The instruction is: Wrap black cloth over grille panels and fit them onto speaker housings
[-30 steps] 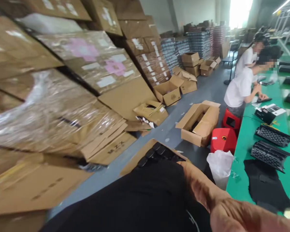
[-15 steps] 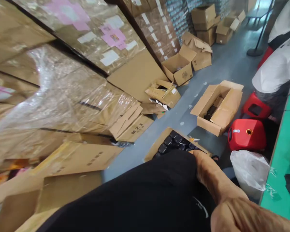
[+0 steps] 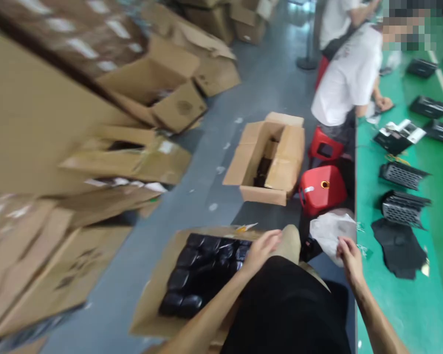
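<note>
My left hand is open, its fingers stretched out beside my knee, over the edge of an open carton. Rows of shiny black wrapped pieces lie in that carton; my forearm hides part of them. At the table's edge, my right hand has its fingertips closed on the rim of a white plastic bag, which hangs beside the green table. A flat black sheet lies on the table to the right of this hand.
Black perforated housings and other black units stand along the table. Red stools and an open carton are ahead. Two people in white shirts sit farther along the table. Cartons are piled on the left.
The view has swung right, showing more of the table. Both hands are now apart: the left lies over the carton's edge, the right is at the plastic bag.
</note>
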Action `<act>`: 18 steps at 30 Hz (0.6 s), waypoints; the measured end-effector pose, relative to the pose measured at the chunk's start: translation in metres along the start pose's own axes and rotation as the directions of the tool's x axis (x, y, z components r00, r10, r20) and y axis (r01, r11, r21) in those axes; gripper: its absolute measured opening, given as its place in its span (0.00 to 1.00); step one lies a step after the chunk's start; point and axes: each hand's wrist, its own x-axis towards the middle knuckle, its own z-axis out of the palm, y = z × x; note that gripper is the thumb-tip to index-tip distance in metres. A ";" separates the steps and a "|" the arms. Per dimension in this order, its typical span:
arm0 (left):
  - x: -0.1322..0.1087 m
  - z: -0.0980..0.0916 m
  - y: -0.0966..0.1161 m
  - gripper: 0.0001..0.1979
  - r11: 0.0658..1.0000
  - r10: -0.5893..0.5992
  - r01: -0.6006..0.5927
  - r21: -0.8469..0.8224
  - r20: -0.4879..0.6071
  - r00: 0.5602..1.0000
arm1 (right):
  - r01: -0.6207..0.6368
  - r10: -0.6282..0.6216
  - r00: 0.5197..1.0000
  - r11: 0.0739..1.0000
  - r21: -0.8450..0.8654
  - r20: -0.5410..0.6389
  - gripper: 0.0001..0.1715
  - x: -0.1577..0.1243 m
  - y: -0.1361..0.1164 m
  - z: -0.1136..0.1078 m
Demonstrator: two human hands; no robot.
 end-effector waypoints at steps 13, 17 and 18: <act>0.121 -0.182 -0.077 0.03 0.884 -0.458 0.315 -0.346 -0.501 0.734 | -0.120 0.109 0.975 0.992 0.043 0.194 0.31 0.045 0.013 0.185; 0.219 -0.205 -0.025 0.03 0.934 -0.356 0.315 -0.168 -0.390 0.849 | -0.216 0.215 0.976 0.976 0.021 0.045 0.34 0.062 0.022 0.213; 0.241 -0.207 -0.011 0.04 0.946 -0.322 0.317 -0.074 -0.339 0.884 | -0.233 0.233 0.973 0.972 0.021 -0.002 0.35 0.067 0.023 0.222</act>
